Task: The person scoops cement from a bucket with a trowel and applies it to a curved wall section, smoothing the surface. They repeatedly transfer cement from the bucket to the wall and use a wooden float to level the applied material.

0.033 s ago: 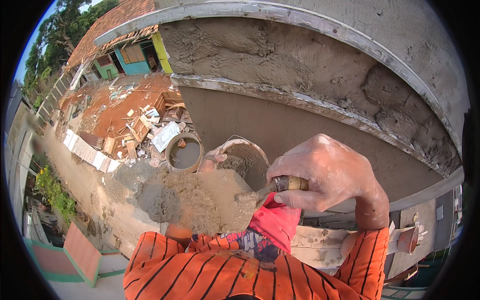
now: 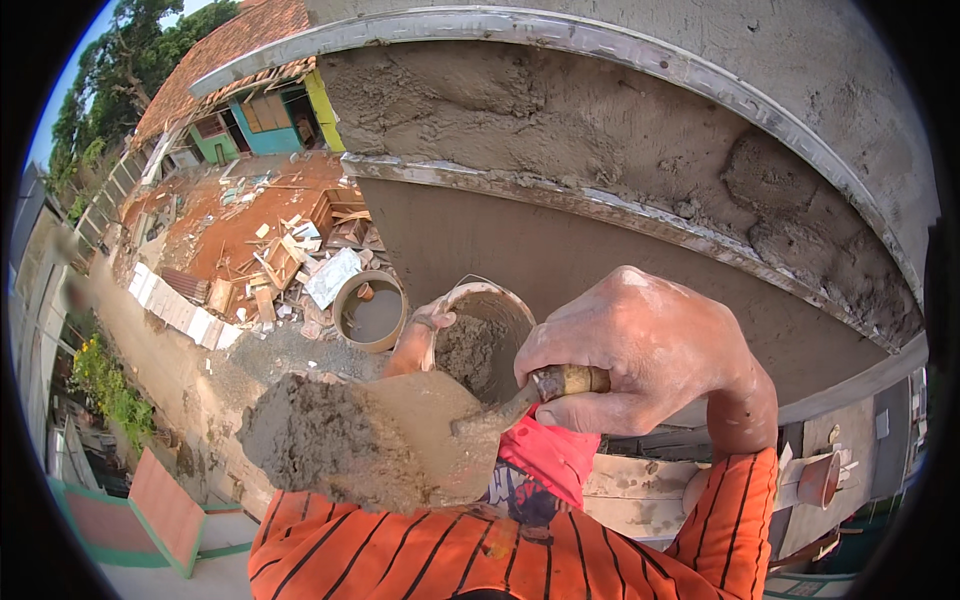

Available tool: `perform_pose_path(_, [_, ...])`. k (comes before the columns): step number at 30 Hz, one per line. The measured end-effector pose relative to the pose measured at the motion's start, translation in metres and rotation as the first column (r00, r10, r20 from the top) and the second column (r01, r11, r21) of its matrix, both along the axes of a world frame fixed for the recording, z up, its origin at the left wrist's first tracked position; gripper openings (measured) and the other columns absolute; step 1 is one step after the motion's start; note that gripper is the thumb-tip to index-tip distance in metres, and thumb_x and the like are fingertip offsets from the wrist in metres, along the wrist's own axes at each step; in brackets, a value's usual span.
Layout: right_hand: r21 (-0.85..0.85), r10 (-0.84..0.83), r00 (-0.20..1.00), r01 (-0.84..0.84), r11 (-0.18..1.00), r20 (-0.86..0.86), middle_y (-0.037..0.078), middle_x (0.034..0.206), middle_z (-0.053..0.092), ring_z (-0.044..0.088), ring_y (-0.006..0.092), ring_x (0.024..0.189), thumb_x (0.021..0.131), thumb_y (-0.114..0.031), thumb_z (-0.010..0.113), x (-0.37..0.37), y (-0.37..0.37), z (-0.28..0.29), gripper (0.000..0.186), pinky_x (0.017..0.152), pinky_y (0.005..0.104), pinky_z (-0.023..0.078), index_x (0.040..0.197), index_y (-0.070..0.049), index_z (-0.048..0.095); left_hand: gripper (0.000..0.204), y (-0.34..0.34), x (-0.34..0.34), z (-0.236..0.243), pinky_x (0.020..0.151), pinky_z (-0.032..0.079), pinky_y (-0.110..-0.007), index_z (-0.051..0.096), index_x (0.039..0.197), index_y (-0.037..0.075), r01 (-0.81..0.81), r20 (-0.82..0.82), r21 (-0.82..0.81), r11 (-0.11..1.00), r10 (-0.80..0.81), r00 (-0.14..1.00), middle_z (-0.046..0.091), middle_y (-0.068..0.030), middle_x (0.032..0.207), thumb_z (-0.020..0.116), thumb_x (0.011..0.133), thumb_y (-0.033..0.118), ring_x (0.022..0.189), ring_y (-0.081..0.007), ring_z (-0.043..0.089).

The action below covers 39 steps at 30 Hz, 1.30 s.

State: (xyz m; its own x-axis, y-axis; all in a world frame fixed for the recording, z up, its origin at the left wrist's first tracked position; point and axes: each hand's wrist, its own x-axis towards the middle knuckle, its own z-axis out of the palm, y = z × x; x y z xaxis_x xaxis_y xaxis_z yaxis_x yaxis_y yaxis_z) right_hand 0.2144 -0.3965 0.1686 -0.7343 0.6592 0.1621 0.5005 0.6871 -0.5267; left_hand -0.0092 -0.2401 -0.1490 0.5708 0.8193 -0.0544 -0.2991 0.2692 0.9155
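Nearest, above the shirt (image 2: pixel 400 550), the trowel (image 2: pixel 450 425) is lying roughly flat, its mortar (image 2: pixel 310 440) heaping toward the blade's left edge. The right hand (image 2: pixel 640 345) is gripping the handle, fingers curling closed round it. Beyond the blade, the left hand (image 2: pixel 430 320) is holding the left rim of the bucket (image 2: pixel 510 315), where more mortar is sitting inside. The step in hand is apparently holding a load ready on the trowel; the next move is probably calling for a level blade, so nothing is sliding off. Past the bucket, the wall (image 2: pixel 450 225) is rising, 2 strips (image 2: pixel 600 200) bordering a rough band (image 2: pixel 450 100) of mortar. Farther left, a round tub (image 2: pixel 388 342) is standing beside the rubble (image 2: pixel 285 262).
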Motion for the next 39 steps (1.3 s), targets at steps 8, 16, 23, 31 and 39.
perform_pose_path(8, [-0.425,-0.275,0.951,0.191,0.885,-0.144,0.004,0.064,0.058,0.056,0.0111,0.056,0.081,-0.027,0.067,0.031,0.094,0.035,0.028,0.052,0.0277,0.045,0.08,0.0,0.066,0.053,-0.013,0.018,0.025,0.095,0.044,-0.031,0.053,0.129,-0.004,0.039,-0.021,0.035,0.999,-0.039,0.999,0.062,-0.0092,0.119,0.06,0.08,0.014,0.107,-0.019,0.058])
perform_pose_path(16, [-0.114,-0.648,0.717,0.643,0.757,-0.257,0.001,0.065,0.053,0.051,0.0087,0.056,0.083,-0.035,0.063,0.093,0.041,0.042,0.033,0.051,0.0233,0.041,0.085,-0.002,0.062,0.054,-0.007,-0.009,0.02,0.097,0.043,-0.033,0.054,0.128,-0.004,-0.041,0.075,-0.076,0.996,0.046,0.996,0.061,-0.0103,0.12,0.062,0.079,0.014,0.108,-0.0202,0.058])
perform_pose_path(23, [0.099,-0.666,0.737,0.659,0.746,0.112,0.013,0.069,0.057,0.057,0.0233,0.063,0.081,-0.033,0.061,0.04,0.073,0.027,0.037,0.061,0.0355,0.045,0.098,0.001,0.058,0.054,0.017,-0.015,0.009,0.097,0.044,-0.032,0.053,0.13,-0.004,-0.052,0.041,-0.1,0.994,0.056,0.998,0.061,-0.0105,0.122,0.057,0.077,0.008,0.108,-0.0203,0.059])
perform_pose_path(31, [0.106,-0.64,0.74,0.633,0.767,0.207,0.023,0.078,0.063,0.063,0.0413,0.081,0.086,-0.027,0.058,-0.001,0.085,-0.007,0.037,0.079,0.0501,0.047,0.105,0.005,0.055,0.061,0.008,-0.019,0.021,0.099,0.043,-0.033,0.052,0.13,-0.006,-0.021,0.126,-0.121,0.992,0.036,0.991,0.061,-0.0117,0.122,0.058,0.073,0.013,0.111,-0.0211,0.057])
perform_pose_path(39, [0.744,-0.778,0.588,0.413,0.525,0.222,0.014,0.072,0.057,0.064,0.0325,0.064,0.093,-0.023,0.056,-0.049,0.085,-0.019,0.024,0.057,0.0365,0.053,0.096,0.0,0.051,0.059,0.022,-0.007,-0.012,0.098,0.043,-0.032,0.052,0.13,-0.006,0.079,0.164,-0.091,0.993,-0.063,0.984,0.061,-0.0122,0.121,0.059,0.073,0.008,0.108,-0.0212,0.058])
